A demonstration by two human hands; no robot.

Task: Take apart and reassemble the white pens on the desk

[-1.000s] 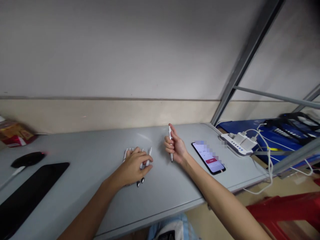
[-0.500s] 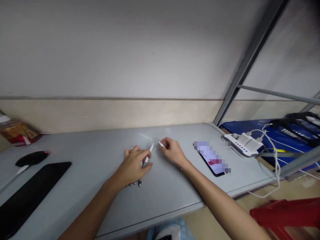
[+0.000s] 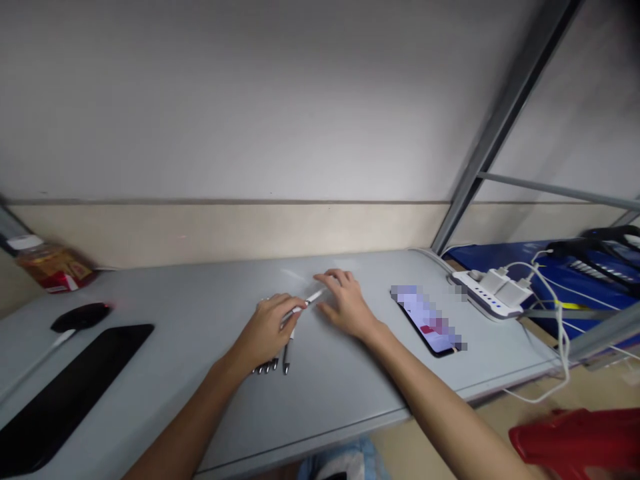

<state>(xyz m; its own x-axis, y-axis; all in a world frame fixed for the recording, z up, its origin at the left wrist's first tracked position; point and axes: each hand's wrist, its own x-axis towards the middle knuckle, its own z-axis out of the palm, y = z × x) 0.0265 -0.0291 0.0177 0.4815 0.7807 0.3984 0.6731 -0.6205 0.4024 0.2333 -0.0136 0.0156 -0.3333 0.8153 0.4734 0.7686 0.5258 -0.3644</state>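
My left hand [image 3: 270, 330] is closed on a slim white pen [image 3: 314, 297], gripped between thumb and fingers. The pen's white end points up and right, toward my right hand [image 3: 347, 305]. That hand is open at the pen's end, thumb and forefinger apart with the white end between them; whether they touch it I cannot tell. Beneath my left hand lie several more pens [image 3: 266, 367] side by side, mostly hidden, their dark shiny ends showing. One pen [image 3: 287, 360] lies slightly apart to their right.
A phone [image 3: 425, 321] with a lit screen lies right of my hands, beside a white power strip [image 3: 487, 293] with plugs and cables. At left are a black mouse [image 3: 80, 317], a long black pad [image 3: 80, 393] and a jar [image 3: 53, 263]. A red stool [image 3: 575, 437] stands below right.
My right hand held a small white piece apart from the pen; its fingers have now spread, and the white piece lines up with the pen. The left hand's pen has tilted flatter.
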